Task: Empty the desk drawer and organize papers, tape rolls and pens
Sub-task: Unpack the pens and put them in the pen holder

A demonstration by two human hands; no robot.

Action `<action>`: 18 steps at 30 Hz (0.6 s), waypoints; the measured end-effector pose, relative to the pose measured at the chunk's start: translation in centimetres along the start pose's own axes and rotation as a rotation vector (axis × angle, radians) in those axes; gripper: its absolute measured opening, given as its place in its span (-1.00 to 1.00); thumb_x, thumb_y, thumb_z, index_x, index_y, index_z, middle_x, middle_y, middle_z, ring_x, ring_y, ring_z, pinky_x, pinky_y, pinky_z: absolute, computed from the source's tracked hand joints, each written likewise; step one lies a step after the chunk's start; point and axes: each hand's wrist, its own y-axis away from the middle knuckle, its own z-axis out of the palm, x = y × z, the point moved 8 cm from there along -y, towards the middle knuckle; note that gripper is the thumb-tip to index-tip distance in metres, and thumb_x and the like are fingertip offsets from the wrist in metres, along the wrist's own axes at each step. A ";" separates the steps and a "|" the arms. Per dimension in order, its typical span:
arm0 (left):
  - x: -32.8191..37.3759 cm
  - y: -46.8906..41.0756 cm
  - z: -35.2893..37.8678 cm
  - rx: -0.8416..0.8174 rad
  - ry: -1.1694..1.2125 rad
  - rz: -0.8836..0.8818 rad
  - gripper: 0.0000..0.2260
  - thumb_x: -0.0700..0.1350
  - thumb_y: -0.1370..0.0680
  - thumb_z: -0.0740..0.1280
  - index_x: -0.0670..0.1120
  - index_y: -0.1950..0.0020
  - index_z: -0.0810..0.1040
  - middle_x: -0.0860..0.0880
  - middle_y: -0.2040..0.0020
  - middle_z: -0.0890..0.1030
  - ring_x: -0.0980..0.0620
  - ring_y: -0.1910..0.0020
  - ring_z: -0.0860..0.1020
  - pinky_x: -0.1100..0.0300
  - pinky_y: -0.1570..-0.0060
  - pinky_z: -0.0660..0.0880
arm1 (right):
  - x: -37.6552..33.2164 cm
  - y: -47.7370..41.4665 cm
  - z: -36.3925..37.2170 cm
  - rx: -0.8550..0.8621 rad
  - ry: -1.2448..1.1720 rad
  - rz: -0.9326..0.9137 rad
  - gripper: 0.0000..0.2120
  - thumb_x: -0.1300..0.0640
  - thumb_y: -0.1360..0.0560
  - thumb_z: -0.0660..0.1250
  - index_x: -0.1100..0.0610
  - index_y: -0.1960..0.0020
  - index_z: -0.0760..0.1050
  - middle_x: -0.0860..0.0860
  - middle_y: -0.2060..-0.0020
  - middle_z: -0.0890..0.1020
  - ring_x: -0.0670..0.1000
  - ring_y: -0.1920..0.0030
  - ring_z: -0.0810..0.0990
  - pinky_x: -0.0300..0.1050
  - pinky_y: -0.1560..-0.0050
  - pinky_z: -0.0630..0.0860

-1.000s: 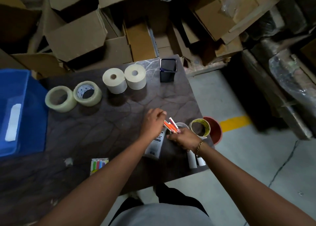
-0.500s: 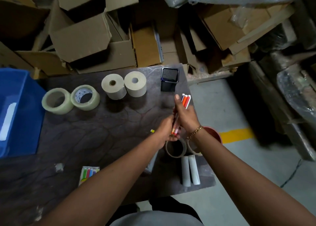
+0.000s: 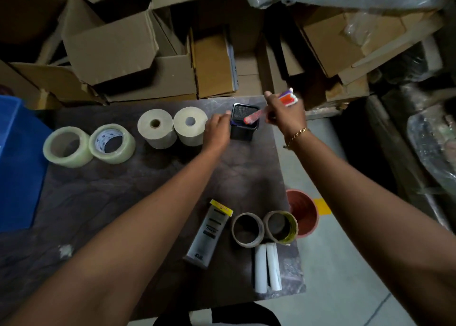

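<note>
- The right hand [image 3: 283, 113] grips the pens [image 3: 254, 117], tips over the black holder [image 3: 243, 124].
- The left hand [image 3: 217, 130], fingers curled, steadies the holder's side.
- Best lowered straight, released inside.

Both hands have moved from the desk's near edge to its far side: the right hand [image 3: 283, 111] now tilts the bunched pens [image 3: 256, 116] over the black mesh pen holder [image 3: 243, 128], which the left hand [image 3: 217, 130] has reached to steady.
</note>
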 end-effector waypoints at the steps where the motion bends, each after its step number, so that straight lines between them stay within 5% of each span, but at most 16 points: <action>1: 0.5 -0.1 0.0 -0.034 0.011 -0.017 -0.49 0.28 -0.50 0.11 -0.06 -0.18 0.54 -0.16 -0.19 0.57 -0.19 -0.17 0.53 -0.11 -0.21 0.45 | 0.1 -1.3 0.3 0.011 0.037 -0.001 -0.77 -0.01 -0.46 0.45 0.16 0.09 0.57 0.06 0.28 0.63 -0.03 0.31 0.62 -0.16 0.32 0.57; 4: 0.9 -0.6 1.2 -0.168 0.070 -0.075 -0.57 0.22 -0.62 0.09 0.02 -0.33 0.48 0.03 -0.16 0.52 0.02 -0.10 0.48 0.06 -0.12 0.41 | 1.3 -3.8 2.2 -0.017 0.230 -0.008 -0.75 -0.06 -0.42 0.46 0.14 0.16 0.57 0.09 0.22 0.68 0.03 0.22 0.68 0.02 0.21 0.66; 8: -0.1 -0.7 2.3 -0.224 0.135 -0.164 -0.55 0.19 -0.63 0.11 -0.04 -0.37 0.47 -0.01 -0.24 0.52 0.07 -0.11 0.50 0.11 -0.01 0.42 | 2.8 -4.3 4.6 -0.120 0.515 -0.037 -0.74 -0.12 -0.40 0.47 0.05 0.14 0.55 0.07 0.14 0.69 0.05 0.16 0.68 0.05 0.11 0.67; 13: -0.4 -0.1 2.3 -0.223 0.155 -0.165 -0.54 0.19 -0.61 0.15 0.00 -0.43 0.40 -0.06 -0.36 0.48 -0.04 -0.29 0.46 0.02 -0.12 0.43 | 2.4 -3.6 4.2 -0.197 0.373 -0.018 -0.69 0.00 -0.38 0.52 0.13 -0.01 0.54 0.11 0.20 0.68 0.02 0.30 0.68 -0.04 0.35 0.64; 18: -0.6 0.4 1.2 -0.213 0.177 -0.110 -0.60 0.13 -0.64 0.13 0.06 -0.46 0.33 -0.05 -0.42 0.42 -0.08 -0.36 0.41 0.02 -0.14 0.38 | 2.5 -1.6 1.1 -0.107 0.282 -0.011 -0.58 -0.01 -0.49 0.41 0.11 -0.28 0.44 0.04 -0.05 0.60 0.00 0.16 0.69 -0.10 0.34 0.62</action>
